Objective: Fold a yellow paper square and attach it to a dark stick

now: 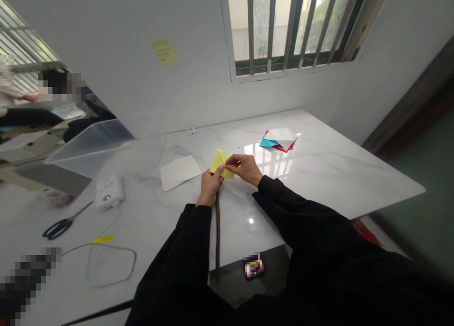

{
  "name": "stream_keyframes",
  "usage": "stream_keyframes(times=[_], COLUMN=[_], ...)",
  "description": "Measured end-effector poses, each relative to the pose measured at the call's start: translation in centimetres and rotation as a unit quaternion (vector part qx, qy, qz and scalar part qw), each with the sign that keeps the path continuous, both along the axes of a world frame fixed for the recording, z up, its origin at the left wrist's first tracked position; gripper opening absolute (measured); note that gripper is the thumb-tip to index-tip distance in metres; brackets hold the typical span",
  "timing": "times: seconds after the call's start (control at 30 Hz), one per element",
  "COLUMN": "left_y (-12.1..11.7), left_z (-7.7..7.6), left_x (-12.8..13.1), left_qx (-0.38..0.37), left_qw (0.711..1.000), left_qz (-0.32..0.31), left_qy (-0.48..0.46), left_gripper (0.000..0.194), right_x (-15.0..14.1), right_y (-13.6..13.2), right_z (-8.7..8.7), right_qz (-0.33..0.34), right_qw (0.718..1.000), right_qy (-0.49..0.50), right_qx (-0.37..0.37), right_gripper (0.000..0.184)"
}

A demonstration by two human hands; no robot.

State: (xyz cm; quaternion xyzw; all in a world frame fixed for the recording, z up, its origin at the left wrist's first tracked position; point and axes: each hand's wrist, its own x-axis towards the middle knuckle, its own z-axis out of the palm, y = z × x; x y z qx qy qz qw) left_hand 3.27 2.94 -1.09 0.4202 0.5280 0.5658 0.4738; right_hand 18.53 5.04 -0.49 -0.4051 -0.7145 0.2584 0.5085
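In front of me a folded piece of yellow paper (217,161) is up off the white tabletop or close above it. My left hand (210,185) is closed on its lower left part, thumb on top. From the right, my right hand (246,169) pinches the paper near its middle, fingertips close to the left thumb. A long, thin, dark brown stick (217,236) runs from under my left hand down past the table's front edge; whether the hand grips it is unclear. A white sheet of paper (180,172) lies just left of my hands.
White, blue and red papers (280,139) are stacked at the back right. To the left are black scissors (58,228), a white device (109,192) with a cable, and a clear plastic box (95,144). A yellow note (164,51) sticks to the wall. People sit beyond, far left.
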Motion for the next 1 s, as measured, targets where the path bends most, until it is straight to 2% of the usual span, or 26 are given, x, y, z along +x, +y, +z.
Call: stream_keyframes(times=[0.1, 0.2, 0.3, 0.43, 0.53, 0.63, 0.8, 0.9, 1.0], left_y=[0.2, 0.4, 0.5, 0.5, 0.5, 0.5, 0.3, 0.1, 0.0], left_z=[0.1, 0.5, 1.0, 1.4, 1.5, 1.5, 1.4, 1.2, 1.0], left_x=[-0.1, -0.6, -1.3, -2.0, -2.1, -2.2, -2.4, -2.3, -2.2], left_qx=[0.003, 0.004, -0.01, -0.035, -0.034, -0.039, -0.049, -0.043, -0.021], left_qw=[0.998, 0.987, 0.966, 0.941, 0.938, 0.939, 0.944, 0.947, 0.95], left_qz=[0.028, 0.058, 0.069, 0.047, 0.029, 0.023, 0.018, 0.001, -0.03], left_qy=[-0.061, -0.15, -0.248, -0.332, -0.344, -0.342, -0.327, -0.318, -0.311], left_gripper=[0.041, 0.04, 0.035, 0.018, 0.007, 0.002, 0.014, 0.02, 0.024], right_x=[0.5, 1.7, 3.0, 3.7, 3.7, 3.8, 4.0, 3.7, 3.3], right_y=[0.5, 1.5, 2.5, 3.1, 3.0, 2.9, 3.2, 3.9, 4.9], right_z=[0.0, -0.7, -2.0, -3.4, -3.6, -3.6, -4.0, -4.0, -3.8], right_qz=[-0.025, -0.077, -0.107, -0.089, -0.096, -0.101, -0.13, -0.129, -0.132], right_qw=[0.998, 0.995, 0.993, 0.986, 0.976, 0.978, 0.98, 0.976, 0.968], right_qy=[0.059, 0.061, -0.016, -0.137, -0.195, -0.182, -0.137, -0.167, -0.213], right_qx=[-0.022, -0.026, -0.04, -0.045, -0.02, -0.03, -0.057, -0.051, -0.036], right_gripper=[0.01, 0.01, 0.006, 0.014, 0.017, 0.017, 0.015, 0.022, 0.018])
